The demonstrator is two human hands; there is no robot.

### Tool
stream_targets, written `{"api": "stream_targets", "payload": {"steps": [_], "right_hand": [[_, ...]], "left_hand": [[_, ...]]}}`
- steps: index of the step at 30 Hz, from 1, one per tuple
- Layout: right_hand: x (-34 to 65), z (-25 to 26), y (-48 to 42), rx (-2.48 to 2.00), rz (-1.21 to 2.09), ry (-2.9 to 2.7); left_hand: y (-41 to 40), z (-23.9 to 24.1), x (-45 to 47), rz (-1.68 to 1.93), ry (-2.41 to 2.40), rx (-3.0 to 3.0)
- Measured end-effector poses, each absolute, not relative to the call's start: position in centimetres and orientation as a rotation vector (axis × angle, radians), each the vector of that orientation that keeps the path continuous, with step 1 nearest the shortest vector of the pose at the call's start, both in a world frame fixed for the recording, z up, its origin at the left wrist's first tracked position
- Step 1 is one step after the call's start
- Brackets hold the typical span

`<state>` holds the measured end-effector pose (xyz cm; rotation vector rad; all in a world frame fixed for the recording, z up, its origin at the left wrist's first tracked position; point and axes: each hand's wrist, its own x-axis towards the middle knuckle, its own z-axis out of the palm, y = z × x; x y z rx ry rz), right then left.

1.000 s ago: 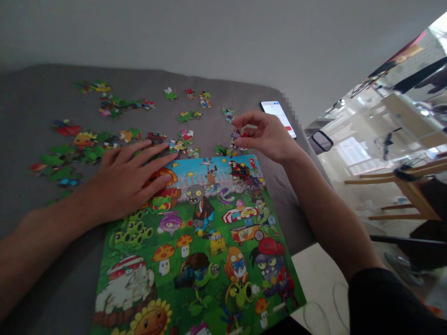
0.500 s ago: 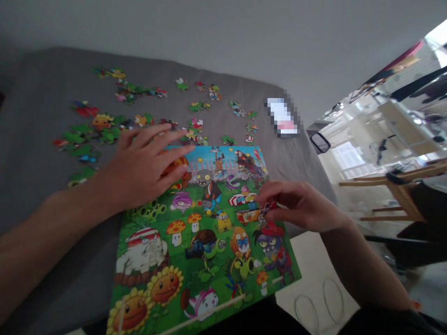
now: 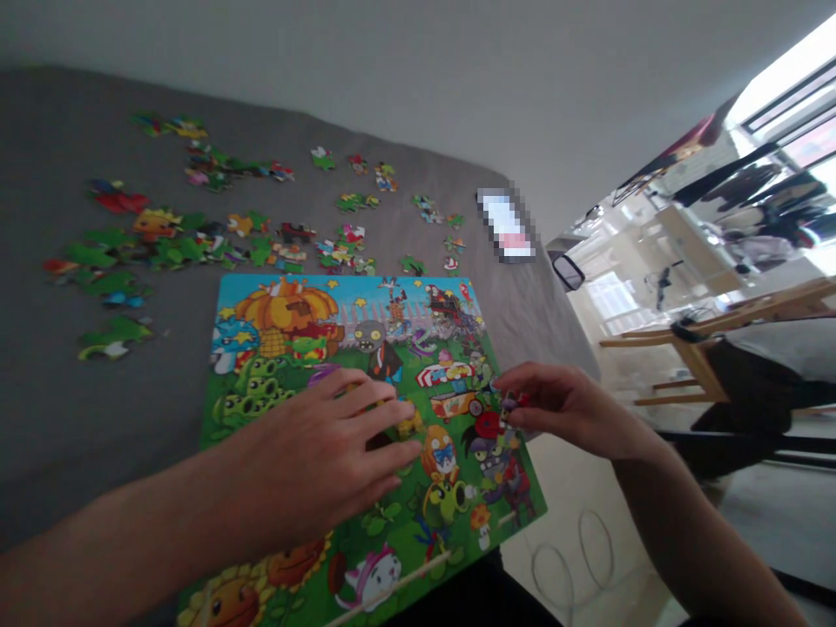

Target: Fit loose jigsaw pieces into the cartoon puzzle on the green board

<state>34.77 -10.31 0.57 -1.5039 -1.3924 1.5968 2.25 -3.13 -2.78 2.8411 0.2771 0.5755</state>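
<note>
A colourful cartoon puzzle picture board (image 3: 287, 322) lies on a grey cloth surface (image 3: 52, 392). My left hand (image 3: 326, 457) rests flat on the board's middle, fingers stretched out toward the right. My right hand (image 3: 562, 407) hovers at the board's right edge, its fingers pinched on a small puzzle piece (image 3: 508, 403) with red on it. Several loose puzzle pieces (image 3: 196, 239) are scattered on the cloth beyond the board's far edge.
A phone (image 3: 504, 225) lies at the far right corner of the cloth. The surface ends just right of the board, with pale floor and a cable (image 3: 575, 557) below. A wooden table (image 3: 718, 340) and chair stand further right. A plain wall rises behind.
My left hand slid from the board's upper left corner down to its middle. My right hand brought the piece from the far edge to the board's right side and holds about the same spot.
</note>
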Motion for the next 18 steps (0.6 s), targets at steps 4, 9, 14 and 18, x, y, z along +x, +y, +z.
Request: {"api": "stream_targets", "payload": {"steps": [4, 9, 14, 18], "right_hand": [[34.3, 0.4, -11.0, -1.593, 1.659, -1.594], [34.4, 0.8, -10.9, -1.608, 1.761, -1.64], [34.9, 1.2, -10.5, -1.61, 1.841, -1.483], [34.6, 0.6, -10.6, -1.645, 1.819, -1.554]], "left_hand": [[-2.9, -3.6, 2.0, 0.58, 0.259, 2.844], [-2.9, -3.9, 2.0, 0.592, 0.297, 2.82], [-2.9, -4.1, 2.1, 0.613, 0.291, 2.822], [-2.9, -4.2, 2.1, 0.617, 0.291, 2.819]]}}
